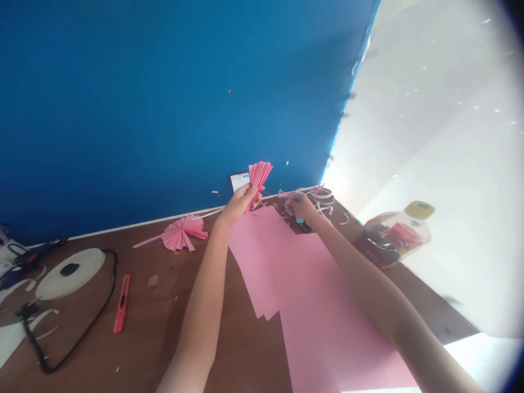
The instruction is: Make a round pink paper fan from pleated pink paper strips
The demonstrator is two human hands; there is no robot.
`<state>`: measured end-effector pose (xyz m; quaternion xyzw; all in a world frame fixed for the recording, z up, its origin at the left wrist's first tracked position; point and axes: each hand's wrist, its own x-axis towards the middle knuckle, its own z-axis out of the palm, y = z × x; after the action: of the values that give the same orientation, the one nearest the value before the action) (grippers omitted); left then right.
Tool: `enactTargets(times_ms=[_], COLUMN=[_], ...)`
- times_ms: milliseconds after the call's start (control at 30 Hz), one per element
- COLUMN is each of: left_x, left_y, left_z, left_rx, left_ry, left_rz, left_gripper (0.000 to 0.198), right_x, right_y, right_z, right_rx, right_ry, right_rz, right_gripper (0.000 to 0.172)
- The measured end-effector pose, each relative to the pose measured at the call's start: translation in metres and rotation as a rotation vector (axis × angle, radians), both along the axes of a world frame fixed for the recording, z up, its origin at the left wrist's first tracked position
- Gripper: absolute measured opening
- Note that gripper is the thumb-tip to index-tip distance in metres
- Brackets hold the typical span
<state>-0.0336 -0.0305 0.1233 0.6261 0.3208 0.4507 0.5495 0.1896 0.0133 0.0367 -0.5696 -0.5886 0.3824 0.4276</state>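
My left hand (244,203) is closed round a pleated pink paper fan (259,177), held upright with its folds spreading at the top. At the back of the table, my right hand (301,205) has its fingers pinched together; what they hold is too small to make out. Just under that hand shows a small light-blue object (299,220), mostly hidden. Beside the right hand lies a heap of thin paper strips (323,197). Large pink paper sheets (274,256) lie overlapping beneath both forearms.
A second pink pleated paper fan (182,233) lies at left. Nearer are a red box cutter (121,303), a pale round disc (71,284) and a black cable (92,330). A phone (240,182) leans against the blue wall (164,109). A yellow-lidded container (395,234) stands right.
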Motion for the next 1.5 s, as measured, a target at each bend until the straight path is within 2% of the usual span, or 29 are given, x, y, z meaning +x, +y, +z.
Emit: enactTargets(times_ms=[200, 400, 600, 767, 1000, 1167, 1333, 1500], left_x=[0.004, 0.002, 0.0, 0.0, 0.001, 0.0, -0.002, 0.006], left_y=[-0.006, -0.001, 0.003, 0.005, 0.004, 0.004, 0.006, 0.01], left_z=[0.006, 0.003, -0.003, -0.008, -0.008, -0.008, -0.007, -0.016], left_rx=[0.039, 0.037, 0.053, 0.098, 0.118, 0.064, 0.044, 0.015], left_ry=[0.048, 0.017, 0.137, 0.241, 0.236, 0.162, 0.073, 0.025], left_rz=[0.002, -0.009, 0.027, 0.046, 0.023, -0.012, -0.045, -0.018], left_gripper=[0.04, 0.041, 0.039, 0.04, 0.044, 0.048, 0.048, 0.047], right_x=[0.002, 0.006, 0.007, 0.005, -0.011, -0.011, -0.017, -0.044], right_y=[-0.001, 0.0, 0.001, -0.001, -0.02, -0.021, -0.027, -0.062], right_z=[-0.001, -0.002, -0.001, 0.008, 0.029, 0.032, 0.043, 0.061], right_rx=[0.035, 0.051, 0.064, 0.258, 0.283, 0.414, 0.413, 0.598], right_ry=[-0.055, -0.046, 0.026, -0.105, -0.01, -0.015, 0.182, 0.13], right_rz=[-0.064, -0.099, -0.16, -0.345, -0.242, -0.272, -0.304, -0.211], right_gripper=[0.017, 0.02, 0.016, 0.021, 0.026, 0.029, 0.045, 0.024])
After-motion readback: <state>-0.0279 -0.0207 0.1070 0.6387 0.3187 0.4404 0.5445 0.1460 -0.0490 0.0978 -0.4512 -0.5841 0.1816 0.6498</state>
